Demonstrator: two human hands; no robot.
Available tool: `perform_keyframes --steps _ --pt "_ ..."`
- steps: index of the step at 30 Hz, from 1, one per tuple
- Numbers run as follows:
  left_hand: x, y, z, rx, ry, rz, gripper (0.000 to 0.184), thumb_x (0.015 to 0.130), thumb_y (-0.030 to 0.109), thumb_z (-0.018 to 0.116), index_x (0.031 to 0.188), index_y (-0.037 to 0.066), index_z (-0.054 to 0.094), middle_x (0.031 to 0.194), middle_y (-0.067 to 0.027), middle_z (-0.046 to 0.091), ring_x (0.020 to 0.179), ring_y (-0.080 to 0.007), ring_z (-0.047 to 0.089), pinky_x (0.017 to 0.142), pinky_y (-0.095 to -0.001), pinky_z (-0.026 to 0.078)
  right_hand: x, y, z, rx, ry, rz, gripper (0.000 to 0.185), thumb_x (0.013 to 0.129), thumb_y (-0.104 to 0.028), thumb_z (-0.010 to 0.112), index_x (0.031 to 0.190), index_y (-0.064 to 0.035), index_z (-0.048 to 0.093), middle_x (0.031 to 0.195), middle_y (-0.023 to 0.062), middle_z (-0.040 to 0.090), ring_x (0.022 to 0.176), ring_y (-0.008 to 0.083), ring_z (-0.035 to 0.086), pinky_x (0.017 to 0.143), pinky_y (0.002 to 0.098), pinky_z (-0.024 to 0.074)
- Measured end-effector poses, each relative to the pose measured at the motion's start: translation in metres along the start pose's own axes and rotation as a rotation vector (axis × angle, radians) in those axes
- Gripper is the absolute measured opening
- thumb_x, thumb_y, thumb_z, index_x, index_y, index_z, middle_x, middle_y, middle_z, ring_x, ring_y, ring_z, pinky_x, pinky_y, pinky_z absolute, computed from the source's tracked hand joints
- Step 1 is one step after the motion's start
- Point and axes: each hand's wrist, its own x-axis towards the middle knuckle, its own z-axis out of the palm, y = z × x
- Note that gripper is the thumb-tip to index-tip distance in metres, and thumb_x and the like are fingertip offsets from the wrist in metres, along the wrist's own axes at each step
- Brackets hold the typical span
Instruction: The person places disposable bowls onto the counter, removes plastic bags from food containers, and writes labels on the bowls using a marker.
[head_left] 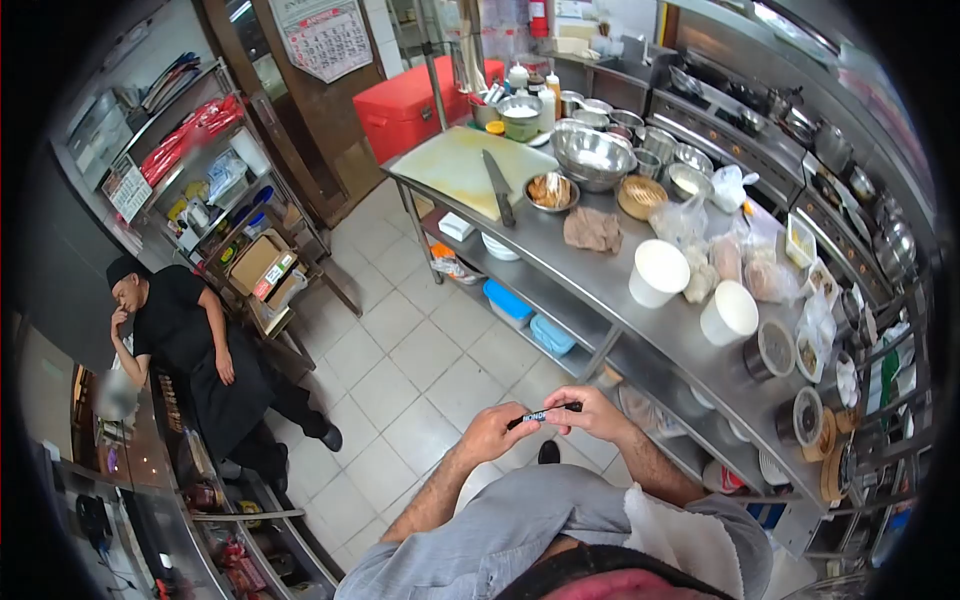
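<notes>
Both of my hands meet in front of my body, above the tiled floor. My left hand has its fingers closed round one end of a small black marker-like stick with white lettering. The other end is pinched in my right hand. To the right of my hands runs the edge of a steel table. On it lie a large knife on a cutting board, a brown cloth and two white tubs.
A person in black leans on the counter at the left. Behind stands a cardboard box on a wooden stand. A red cooler is beyond the table. Steel bowls crowd the tabletop, with stoves at the back right.
</notes>
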Motion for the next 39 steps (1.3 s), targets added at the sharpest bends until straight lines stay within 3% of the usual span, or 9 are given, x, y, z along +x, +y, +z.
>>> perform_keyframes --steps 3,5,9,16,22,25,28,32,39 --pt "0.009 0.001 -0.013 0.102 0.051 -0.026 0.03 0.087 0.034 0.058 0.086 0.004 0.062 0.075 -0.0117 0.059 0.069 -0.0276 0.058 0.06 -0.0363 0.045 0.015 -0.007 -0.009 -0.2 -0.001 0.018 0.027 0.081 -0.019 0.068 0.099 0.0002 0.061 0.083 0.0058 0.062 0.068 0.0116 0.059 0.061 0.0256 0.0482" --pt "0.02 0.002 -0.015 0.009 0.195 -0.041 0.028 0.087 0.03 0.057 0.084 0.003 0.062 0.071 -0.0117 0.059 0.064 -0.0256 0.057 0.057 -0.0352 0.044 0.027 -0.018 -0.009 -0.6 0.037 -0.35 0.025 0.079 -0.017 0.07 0.095 0.0 0.061 0.081 0.0076 0.063 0.067 0.0123 0.059 0.058 0.0259 0.0475" --pt "0.046 0.007 -0.022 -0.012 0.503 -0.17 0.028 0.089 0.026 0.054 0.076 0.003 0.062 0.061 -0.0115 0.058 0.054 -0.0238 0.055 0.05 -0.0344 0.042 0.046 -0.056 0.004 -0.664 0.006 -0.35 0.024 0.077 -0.014 0.071 0.092 0.0012 0.062 0.078 0.0087 0.064 0.065 0.0132 0.059 0.058 0.0264 0.0466" --pt "0.061 -0.004 -0.049 0.31 0.854 0.006 0.028 0.081 0.022 0.066 0.059 0.005 0.059 0.051 -0.0067 0.053 0.044 -0.0215 0.052 0.041 -0.0335 0.039 0.104 -0.048 0.005 -0.456 -0.032 -0.384 0.02 0.075 -0.01 0.072 0.089 0.0005 0.064 0.076 0.0075 0.066 0.066 0.0097 0.059 0.059 0.025 0.0466" --pt "0.056 -0.05 -0.116 0.464 0.945 -0.013 0.029 0.076 0.02 0.07 0.054 0.008 0.057 0.048 -0.0055 0.051 0.041 -0.0217 0.05 0.039 -0.0338 0.037 0.193 -0.048 0.037 -0.399 -0.15 -0.298 0.019 0.076 -0.009 0.071 0.09 0.0015 0.064 0.079 0.0077 0.066 0.071 0.011 0.061 0.064 0.0249 0.0485" --pt "0.053 -0.089 -0.159 0.519 0.977 0.071 0.027 0.074 0.02 0.071 0.053 0.009 0.057 0.047 -0.0047 0.051 0.04 -0.0216 0.049 0.039 -0.0334 0.037 0.249 -0.043 0.059 -0.285 -0.18 -0.355 0.017 0.077 -0.009 0.071 0.089 0.0011 0.063 0.08 0.0058 0.066 0.064 0.0084 0.058 0.055 0.0228 0.0457" --pt "0.054 -0.125 -0.221 0.615 0.989 0.152 0.027 0.071 0.02 0.072 0.052 0.01 0.056 0.046 -0.0039 0.049 0.039 -0.0215 0.047 0.039 -0.0334 0.037 0.309 -0.065 0.092 0.025 -0.239 0.002 0.016 0.078 -0.006 0.069 0.092 -0.0024 0.06 0.08 0.0023 0.064 0.053 0.0006 0.045 0.04 0.0181 0.0287" --pt "0.051 -0.153 -0.315 0.641 0.939 0.145 0.025 0.072 0.023 0.072 0.056 0.01 0.058 0.048 -0.0026 0.05 0.042 -0.0214 0.048 0.04 -0.034 0.037 0.386 -0.09 0.14 0.187 -0.227 0.105 0.02 0.079 -0.005 0.067 0.097 -0.0026 0.058 0.076 0.0011 0.062 0.052 0.0008 0.042 0.039 0.0185 0.0276" --pt "0.016 -0.218 -0.399 0.346 0.611 -0.145 0.023 0.083 0.024 0.062 0.096 0.006 0.062 0.077 -0.0095 0.056 0.069 -0.0265 0.053 0.064 -0.036 0.044 0.518 -0.106 0.167 0.032 -0.434 0.073 0.026 0.084 -0.013 0.064 0.105 -0.003 0.053 0.072 0.0045 0.058 0.049 0.0046 0.043 0.041 0.02 0.0304"
